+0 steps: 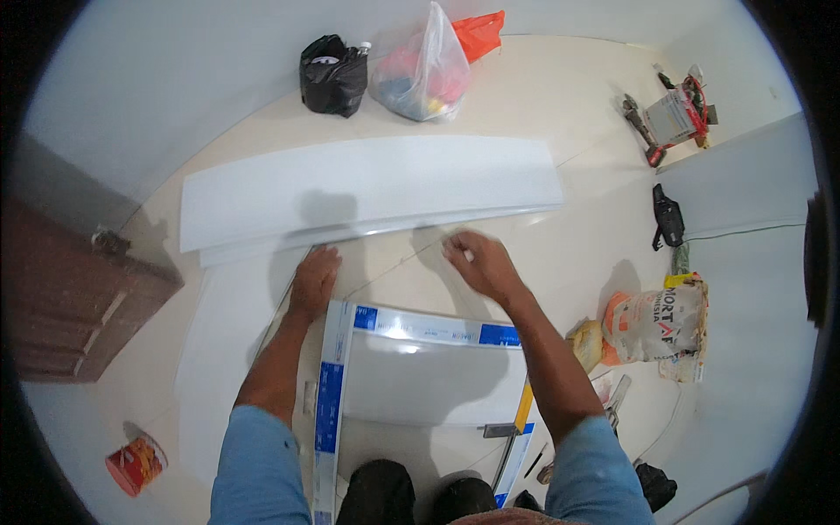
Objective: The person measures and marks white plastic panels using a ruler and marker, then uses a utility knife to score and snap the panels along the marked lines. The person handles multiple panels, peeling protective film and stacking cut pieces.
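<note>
My left hand (316,282) is half-curled at the near edge of the white panels, its fingers close together. Whether it grips anything there is hidden. Over the tiles to its right, my right hand (481,265) is bent in a pinch, slightly blurred; I cannot make out anything in it. Long white panels (376,179) lie stacked just beyond both hands. Between my forearms is a rectangular frame of white bars (420,325) with blue-printed film. A try square (500,430) with a grey stock rests by the frame's right side, next to a yellow strip (524,407).
At the far wall stand a black bag (334,77) and a clear bag (427,83). Rightward are a drill (645,131), a box of tools (678,118), a black pouch (667,216) and a mortar sack (656,324). A brown door (79,297) and red tub (136,465) are left.
</note>
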`<state>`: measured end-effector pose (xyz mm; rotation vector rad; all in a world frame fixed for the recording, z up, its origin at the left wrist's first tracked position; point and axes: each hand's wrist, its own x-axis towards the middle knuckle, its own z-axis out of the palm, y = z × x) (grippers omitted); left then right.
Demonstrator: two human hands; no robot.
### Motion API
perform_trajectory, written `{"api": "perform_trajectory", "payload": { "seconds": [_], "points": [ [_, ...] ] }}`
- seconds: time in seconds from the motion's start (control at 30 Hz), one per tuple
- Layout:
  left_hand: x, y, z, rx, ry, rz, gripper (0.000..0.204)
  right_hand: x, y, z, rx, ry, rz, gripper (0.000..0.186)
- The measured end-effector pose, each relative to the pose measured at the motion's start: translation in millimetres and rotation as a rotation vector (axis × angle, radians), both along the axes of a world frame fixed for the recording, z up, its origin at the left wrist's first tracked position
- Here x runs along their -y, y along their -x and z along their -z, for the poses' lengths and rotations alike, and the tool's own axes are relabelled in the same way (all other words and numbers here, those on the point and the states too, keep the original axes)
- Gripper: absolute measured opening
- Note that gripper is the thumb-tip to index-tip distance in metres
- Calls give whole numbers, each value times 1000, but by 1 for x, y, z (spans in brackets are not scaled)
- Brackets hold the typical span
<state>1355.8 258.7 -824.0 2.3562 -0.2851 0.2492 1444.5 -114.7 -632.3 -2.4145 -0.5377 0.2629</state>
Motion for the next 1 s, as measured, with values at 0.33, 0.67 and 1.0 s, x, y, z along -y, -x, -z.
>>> {"api": "perform_trajectory", "payload": {
  "seconds": [0.33,0.67,1.0],
  "points": [
    [7,10,-15,-68,-217,-35,44,-44,-5,148,179,233,99,21],
    [-17,10,33,3,-71,142,56,-26,23,211,262,268,52,14],
    [-42,-21,61,-6,96,325,64,-76,215,63,281,-117,434,13]
  ]
}}
